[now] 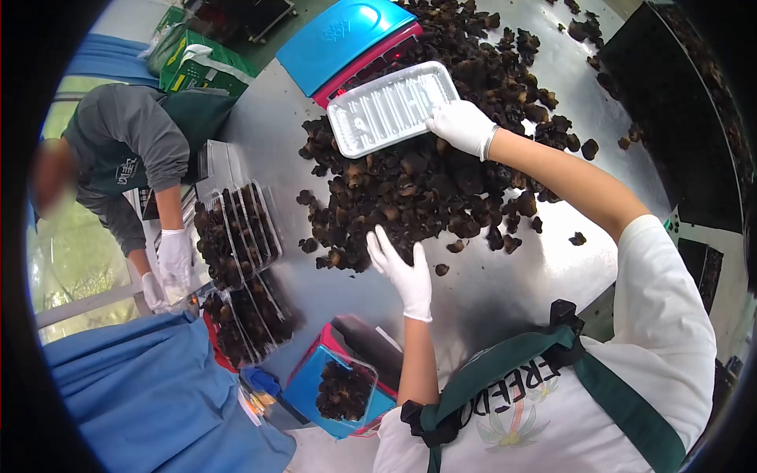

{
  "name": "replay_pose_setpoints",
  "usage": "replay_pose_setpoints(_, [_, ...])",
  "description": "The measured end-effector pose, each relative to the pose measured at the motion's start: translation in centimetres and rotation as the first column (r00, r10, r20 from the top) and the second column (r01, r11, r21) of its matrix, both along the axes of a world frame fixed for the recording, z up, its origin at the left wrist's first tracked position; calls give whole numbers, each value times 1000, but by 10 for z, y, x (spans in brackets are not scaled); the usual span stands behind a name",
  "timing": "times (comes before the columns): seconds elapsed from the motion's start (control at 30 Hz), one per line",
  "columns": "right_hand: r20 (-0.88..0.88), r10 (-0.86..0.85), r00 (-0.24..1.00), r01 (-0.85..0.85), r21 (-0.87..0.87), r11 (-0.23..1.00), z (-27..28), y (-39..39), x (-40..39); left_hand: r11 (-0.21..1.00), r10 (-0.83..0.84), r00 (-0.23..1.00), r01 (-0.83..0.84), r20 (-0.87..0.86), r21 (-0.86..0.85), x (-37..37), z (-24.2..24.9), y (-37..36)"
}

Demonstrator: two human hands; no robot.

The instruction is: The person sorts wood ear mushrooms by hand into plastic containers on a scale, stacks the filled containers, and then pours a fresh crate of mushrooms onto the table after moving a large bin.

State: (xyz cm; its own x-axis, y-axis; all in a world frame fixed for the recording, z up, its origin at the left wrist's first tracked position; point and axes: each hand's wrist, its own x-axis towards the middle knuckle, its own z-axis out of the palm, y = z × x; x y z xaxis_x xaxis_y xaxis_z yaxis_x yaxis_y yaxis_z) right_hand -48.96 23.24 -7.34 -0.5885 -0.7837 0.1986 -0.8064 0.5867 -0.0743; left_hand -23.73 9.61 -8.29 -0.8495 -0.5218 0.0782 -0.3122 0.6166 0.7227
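My right hand [464,128], in a white glove, grips the right end of a clear plastic tray [386,110]. The tray is tilted over a broad heap of dark brown wood ear mushrooms [378,197] and overlaps a blue-topped, pink-sided scale [339,39] in this view. My left hand [404,274], gloved too, is held with fingers spread at the near edge of the heap. Nothing shows in its palm.
At the left a co-worker's gloved hands [174,260] work beside stacked clear trays of mushrooms [236,232]. A second blue and pink scale [303,390] bears a filled tray [345,390] near the table's edge. A black bin [670,102] stands at the right.
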Motion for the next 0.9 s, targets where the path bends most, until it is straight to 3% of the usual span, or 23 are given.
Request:
replay_pose_setpoints(0.07, [9, -40, 999, 40, 34, 999, 3, -3, 1, 994, 34, 999, -34, -5, 108, 18, -4, 4])
replay_pose_setpoints(0.17, [-137, 3, 991, -13, -69, 998, -8, -4, 0, 995, 47, 997, -51, 57, 82, 37, -2, 9])
replay_pose_setpoints(0.2, [-98, -9, 995, 1, -78, 997, -7, -3, 2, 996, 52, 997, -56, 61, 67, 42, -1, 10])
replay_pose_setpoints(0.3, [-196, -80, 977, 56, -123, 991, -20, -4, 17, 997, 71, 995, -73, 66, 28, 55, 2, 12])
replay_pose_setpoints(0.33, [-136, -90, 987, 68, -160, 985, -19, -2, 18, 996, 77, 995, -79, 67, 35, 59, 1, 12])
replay_pose_setpoints(0.4, [11, -126, 992, 126, -39, 991, -14, -1, 13, 995, 85, 994, -88, 71, 50, 65, -1, 14])
replay_pose_setpoints(0.53, [-134, -9, 991, -4, -95, 995, -9, -2, 2, 990, 123, 990, -127, 70, 55, 70, 1, 20])
replay_pose_setpoints(0.67, [-131, -115, 985, 87, -201, 976, -3, 5, -7, 989, 134, 989, -138, 55, 62, 73, 11, 24])
replay_pose_setpoints(0.73, [-169, 17, 986, -71, -316, 946, 29, 20, 10, 990, 128, 991, -127, -24, 61, 74, 29, 24])
replay_pose_setpoints(0.77, [-264, 97, 960, -171, -274, 946, 49, 28, 28, 990, 133, 989, -130, -59, 57, 77, 40, 22])
replay_pose_setpoints(0.87, [-24, 269, 963, -269, -30, 963, 95, 65, 122, 974, 99, 910, -170, -402, -147, 93, 65, 16])
replay_pose_setpoints(0.9, [-305, 346, 887, -432, -290, 854, 59, 83, 152, 961, 107, 872, -214, -477, -175, 95, 72, 18])
